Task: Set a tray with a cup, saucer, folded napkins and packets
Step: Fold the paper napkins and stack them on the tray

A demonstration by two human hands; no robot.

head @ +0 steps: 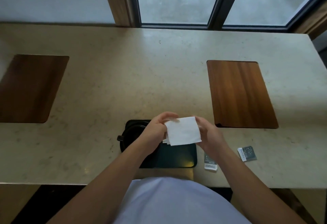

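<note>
At centre frame, both hands, left [155, 128] and right [208, 135], pinch a white napkin [183, 130] above the dark tray [177, 158]. A loose grip could let the fold spring open. The packets [246, 153] lower right lie off the tray.

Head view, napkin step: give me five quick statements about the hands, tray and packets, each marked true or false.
1. Both hands hold the white napkin above the black tray. True: left hand and right hand grip it at its opposite sides.
2. The two packets are already on the tray. False: the near packet and the far packet lie on the counter, to the right of the tray.
3. A dark cup sits at the tray's left end. True, though the left hand partly hides it.
4. The wooden board to the right holds a saucer. False: nothing rests on it.
5. The napkin lies flat on the counter. False: it is held in the air.
</note>
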